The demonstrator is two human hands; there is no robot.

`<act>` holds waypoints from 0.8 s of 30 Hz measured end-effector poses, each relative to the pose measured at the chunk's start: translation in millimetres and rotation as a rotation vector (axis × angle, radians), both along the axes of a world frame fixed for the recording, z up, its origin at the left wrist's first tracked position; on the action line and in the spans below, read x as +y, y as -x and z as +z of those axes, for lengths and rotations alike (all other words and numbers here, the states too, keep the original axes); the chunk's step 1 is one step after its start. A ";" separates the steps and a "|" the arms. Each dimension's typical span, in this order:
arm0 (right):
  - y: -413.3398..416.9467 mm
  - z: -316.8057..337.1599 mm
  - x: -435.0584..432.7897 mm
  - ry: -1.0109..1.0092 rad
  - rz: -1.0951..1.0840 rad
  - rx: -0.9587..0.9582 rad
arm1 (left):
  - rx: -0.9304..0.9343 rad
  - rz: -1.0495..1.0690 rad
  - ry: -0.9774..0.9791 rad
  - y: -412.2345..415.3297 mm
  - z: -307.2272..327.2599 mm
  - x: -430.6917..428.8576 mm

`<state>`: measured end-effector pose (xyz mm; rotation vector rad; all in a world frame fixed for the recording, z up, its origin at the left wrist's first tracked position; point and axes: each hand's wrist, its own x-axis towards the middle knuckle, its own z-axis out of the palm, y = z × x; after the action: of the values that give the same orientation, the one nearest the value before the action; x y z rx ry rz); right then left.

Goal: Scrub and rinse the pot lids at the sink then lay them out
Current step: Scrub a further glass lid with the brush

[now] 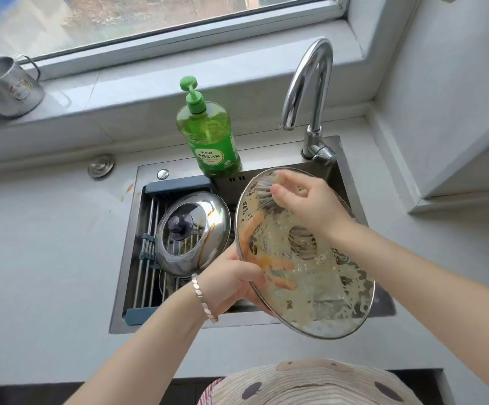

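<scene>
**A:** Where's the lid being worked on?

**B:** The glass lid [319, 293] is held tilted over the right half of the sink [126, 258], underside towards the person. The left hand [231, 285] grips its left rim, with fingers curled behind the glass. The right hand [304, 206] is closed round a scrubber [262, 194] pressed on the upper part.

**A:** How will it handle?

**B:** Stiff and fairly heavy, I'd judge. It's filmed with suds and orange grease, so it's slippery, and it would likely break if dropped on the steel. The rim looks the safest hold. The knob shows through the glass on the far side.

**A:** What's around it?

**B:** A cup [9, 89] stands on the sill at far left. A rack [149, 238] spans the sink's left half. A stained steel lid [208, 217] rests on it, knob up, just beside the left hand. A soap bottle [211, 135] stands on the back rim. The tap [310, 92] rises at the right, and I can see no water running.

**A:** Anything in the way?

**B:** The steel lid leaves little room on the left, and the tap's base is near the glass lid's top edge.
</scene>
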<state>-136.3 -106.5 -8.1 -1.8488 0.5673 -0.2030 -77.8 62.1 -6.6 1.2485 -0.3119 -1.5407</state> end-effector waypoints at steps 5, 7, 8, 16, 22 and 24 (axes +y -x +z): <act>33.9 1.1 31.7 0.055 0.340 0.056 | -0.031 0.074 0.004 -6.1 -4.0 8.7; 27.3 -9.1 7.9 0.087 0.168 0.139 | -0.047 0.066 -0.003 -7.2 -2.3 8.9; 23.0 -12.8 1.4 0.099 0.105 0.159 | -0.057 0.061 -0.005 -7.2 -2.0 7.2; 45.8 -15.7 13.1 0.146 0.318 0.157 | -0.087 0.124 -0.039 -10.0 -3.8 14.4; 51.8 -18.3 39.4 0.079 0.436 0.055 | -0.077 0.201 -0.050 -12.6 -4.8 12.9; 62.8 -21.9 32.7 0.112 0.475 0.091 | -0.097 0.216 -0.069 -14.5 -5.8 18.9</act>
<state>-199.1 -73.9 -30.0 -2.0522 0.1670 0.1705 -63.3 81.0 -12.4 1.3666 -0.1805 -1.3186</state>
